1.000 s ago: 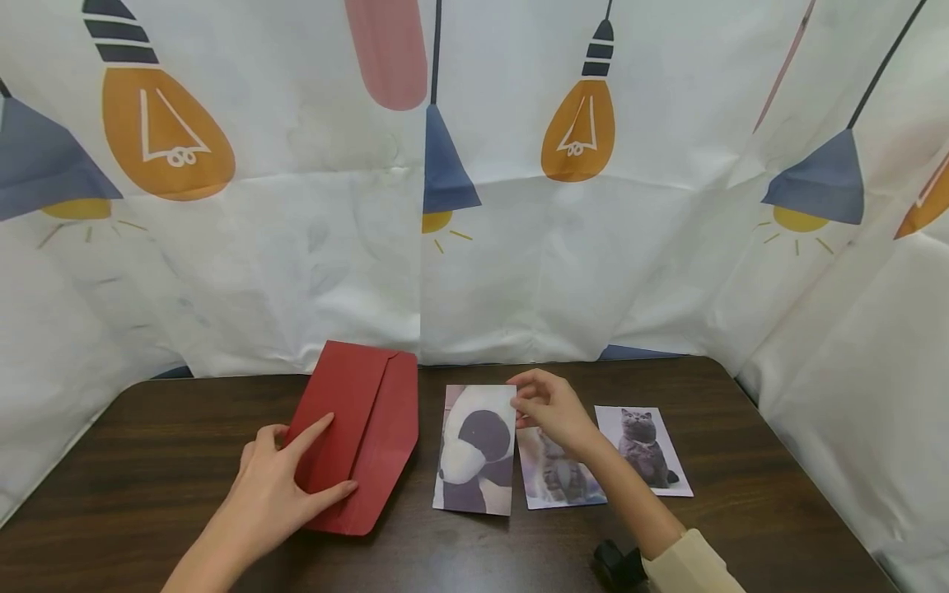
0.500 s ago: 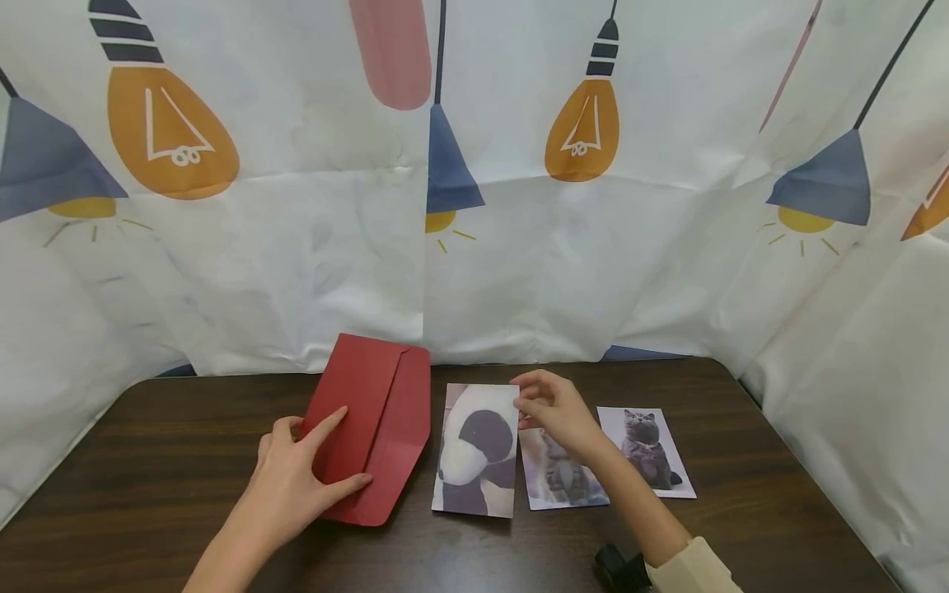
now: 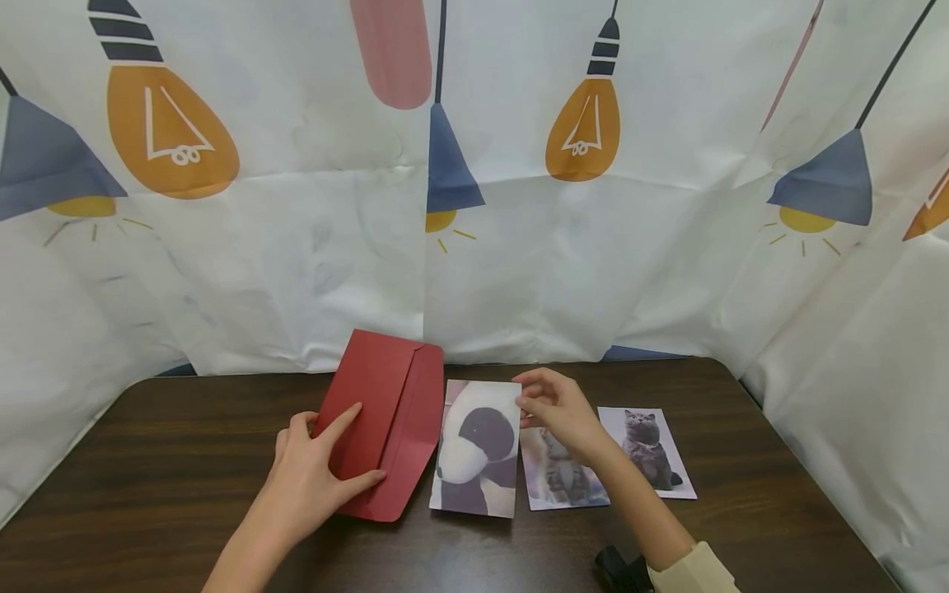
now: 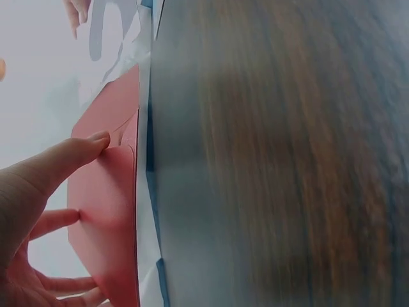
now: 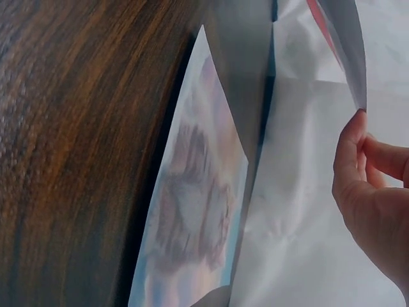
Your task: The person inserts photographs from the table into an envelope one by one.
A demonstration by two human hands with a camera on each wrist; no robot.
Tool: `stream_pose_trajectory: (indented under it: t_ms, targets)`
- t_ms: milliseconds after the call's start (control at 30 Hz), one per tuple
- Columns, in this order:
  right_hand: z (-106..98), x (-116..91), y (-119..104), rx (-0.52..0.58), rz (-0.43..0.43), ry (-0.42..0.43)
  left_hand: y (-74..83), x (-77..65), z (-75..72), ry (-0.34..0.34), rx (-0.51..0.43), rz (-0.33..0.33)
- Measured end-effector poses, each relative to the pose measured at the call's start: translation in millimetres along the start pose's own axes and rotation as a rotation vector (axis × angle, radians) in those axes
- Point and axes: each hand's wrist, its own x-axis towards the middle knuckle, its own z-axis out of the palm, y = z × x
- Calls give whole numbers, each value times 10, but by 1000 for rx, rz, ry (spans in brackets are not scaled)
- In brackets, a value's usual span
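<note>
A red envelope (image 3: 378, 412) slants on the left of the head view, its pointed flap spread toward the right. My left hand (image 3: 311, 473) grips it from the left, with thumb and index finger on its face; in the left wrist view other fingers (image 4: 70, 286) curl at its edge. Beside the flap, a photo card (image 3: 478, 449) of a black-and-white animal face is raised off the table. My right hand (image 3: 567, 416) pinches its upper right edge between thumb and fingers. Under that hand lies a kitten photo card (image 5: 192, 185), partly hidden by the hand in the head view.
A grey cat photo card (image 3: 645, 453) lies farther right on the dark wooden table (image 3: 170, 486). A black object (image 3: 623, 568) sits by the right sleeve (image 3: 693, 568). A white curtain (image 3: 504, 280) printed with lamps hangs behind the table.
The left hand has moved the red envelope rightward and slightly away, up close to the raised photo card. The right hand and its card have barely moved.
</note>
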Motion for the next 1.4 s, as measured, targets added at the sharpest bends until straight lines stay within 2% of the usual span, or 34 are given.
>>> stream_pose_trajectory:
  t_ms: [767, 1233, 1400]
  targets:
    - [37, 29, 40, 53, 4, 7, 223, 29, 79, -22, -63, 23]
    - [72, 4, 24, 66, 34, 70, 291, 46, 115, -11, -70, 32]
    - [92, -8, 18, 70, 38, 107, 335, 58, 123, -32, -78, 19]
